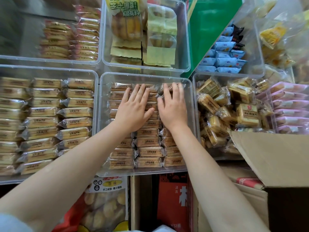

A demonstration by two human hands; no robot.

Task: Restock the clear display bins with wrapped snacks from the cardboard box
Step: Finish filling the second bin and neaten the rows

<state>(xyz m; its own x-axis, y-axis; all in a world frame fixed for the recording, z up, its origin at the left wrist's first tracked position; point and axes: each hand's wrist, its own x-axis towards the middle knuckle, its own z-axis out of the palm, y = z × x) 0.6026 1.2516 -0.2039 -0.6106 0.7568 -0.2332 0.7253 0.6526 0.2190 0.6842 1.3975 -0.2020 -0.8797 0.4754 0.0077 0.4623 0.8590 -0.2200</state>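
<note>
A clear display bin (192, 101) in the middle holds three neat rows of wrapped brown snacks (148, 152). My left hand (133, 111) lies flat on the snacks in the middle row, fingers straight and spread. Beside it, my right hand (172, 108) presses flat on the right row, fingertips near the bin's far wall. Neither hand holds anything. The cardboard box (275, 161) stands at the lower right with a flap raised; its inside is dark.
A full bin of similar snacks (46, 123) sits to the left. To the right, a bin (225, 114) holds loosely piled yellow snacks. Behind are bins of bread packs (143, 36) and blue packets (224, 56). Pink packs (291, 106) lie far right; bagged goods (107, 203) sit below.
</note>
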